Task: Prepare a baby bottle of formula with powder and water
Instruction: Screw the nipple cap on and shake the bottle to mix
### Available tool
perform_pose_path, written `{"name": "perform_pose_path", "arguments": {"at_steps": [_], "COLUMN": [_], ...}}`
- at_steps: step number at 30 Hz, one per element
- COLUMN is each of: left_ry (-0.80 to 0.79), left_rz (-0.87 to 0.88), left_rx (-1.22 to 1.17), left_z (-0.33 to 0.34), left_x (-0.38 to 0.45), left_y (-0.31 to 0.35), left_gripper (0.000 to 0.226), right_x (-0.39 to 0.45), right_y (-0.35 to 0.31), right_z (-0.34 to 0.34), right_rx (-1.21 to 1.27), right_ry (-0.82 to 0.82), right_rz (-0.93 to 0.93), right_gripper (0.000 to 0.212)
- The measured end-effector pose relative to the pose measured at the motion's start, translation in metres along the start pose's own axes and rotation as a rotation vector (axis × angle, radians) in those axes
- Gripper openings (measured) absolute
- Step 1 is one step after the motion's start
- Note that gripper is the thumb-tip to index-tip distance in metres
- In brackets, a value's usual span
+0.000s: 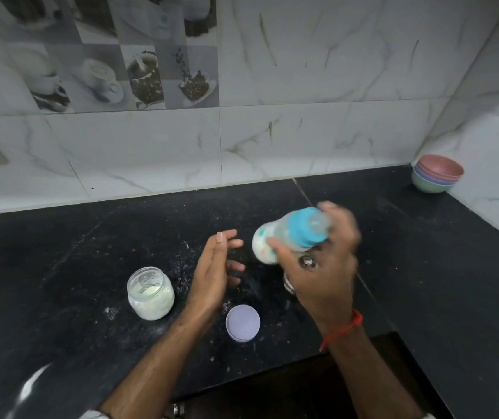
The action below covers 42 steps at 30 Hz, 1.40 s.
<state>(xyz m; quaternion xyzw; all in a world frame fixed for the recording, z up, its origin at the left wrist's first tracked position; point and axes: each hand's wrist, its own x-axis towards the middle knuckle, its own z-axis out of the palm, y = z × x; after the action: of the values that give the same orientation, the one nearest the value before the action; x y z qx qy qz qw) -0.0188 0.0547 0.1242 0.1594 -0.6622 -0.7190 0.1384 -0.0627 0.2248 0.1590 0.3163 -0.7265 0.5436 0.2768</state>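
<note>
Your right hand (322,267) grips the capped baby bottle (287,235), its long axis tilted leftward toward your spread, empty left hand (213,273)

baby bottle (275,240): tilted, blue collar, milky | powder jar (150,293): open, upright | lid (242,322): flat on counter
</note>
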Motion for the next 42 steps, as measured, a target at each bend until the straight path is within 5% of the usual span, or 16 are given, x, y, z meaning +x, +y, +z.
{"name": "perform_pose_path", "arguments": {"at_steps": [3,9,13,18,19,22,27,28,31,35,39,42], "left_ry": [0.015,0.025,0.002,0.038,0.042,0.035,0.046,0.054,0.049,0.048,0.045,0.039], "left_rz": [0.053,0.067,0.121,0.123,0.116,0.128,0.124,0.113,0.125,0.130,0.110,0.120], "left_rx": [0.087,0.115,0.164,0.161,0.156,0.149,0.160,0.161,0.182,0.177,0.163,0.167], "left_z": [-0.001,0.000,0.002,-0.003,-0.003,-0.001,-0.002,-0.002,-0.003,-0.005,-0.004,-0.003], "left_x": [-0.001,-0.004,-0.005,-0.004,-0.005,-0.006,-0.005,-0.004,-0.005,-0.007,-0.009,-0.010], "left_y": [-0.002,-0.013,-0.017,-0.019,-0.019,-0.018,-0.019,-0.019,-0.019,-0.019,-0.019,-0.019], "left_gripper": [0.037,0.036,0.035,0.033,0.033,0.035,0.029,0.029,0.028,0.027,0.024,0.027], "right_x": [-0.017,-0.008,-0.025,-0.010,-0.010,-0.024,-0.014,-0.016,-0.030,-0.032,-0.033,-0.024], "right_y": [0.015,0.009,0.015,0.010,0.012,0.017,0.017,0.019,0.025,0.027,0.021,0.014], "right_z": [0.000,0.002,0.008,0.004,0.006,0.009,0.004,0.007,0.009,0.005,0.010,0.004], "right_rx": [-0.145,0.021,-0.089,0.046,0.013,-0.086,0.084,0.088,-0.044,0.029,0.031,0.090], "right_ry": [-0.372,0.117,-0.300,0.166,0.147,-0.243,0.114,0.124,-0.187,0.058,-0.128,0.052], "right_rz": [0.252,-0.001,0.242,-0.045,-0.035,0.159,-0.049,-0.037,0.176,0.148,0.238,0.179], "right_gripper": [0.078,0.083,0.079,0.087,0.083,0.078,0.083,0.076,0.070,0.081,0.079,0.083]}}
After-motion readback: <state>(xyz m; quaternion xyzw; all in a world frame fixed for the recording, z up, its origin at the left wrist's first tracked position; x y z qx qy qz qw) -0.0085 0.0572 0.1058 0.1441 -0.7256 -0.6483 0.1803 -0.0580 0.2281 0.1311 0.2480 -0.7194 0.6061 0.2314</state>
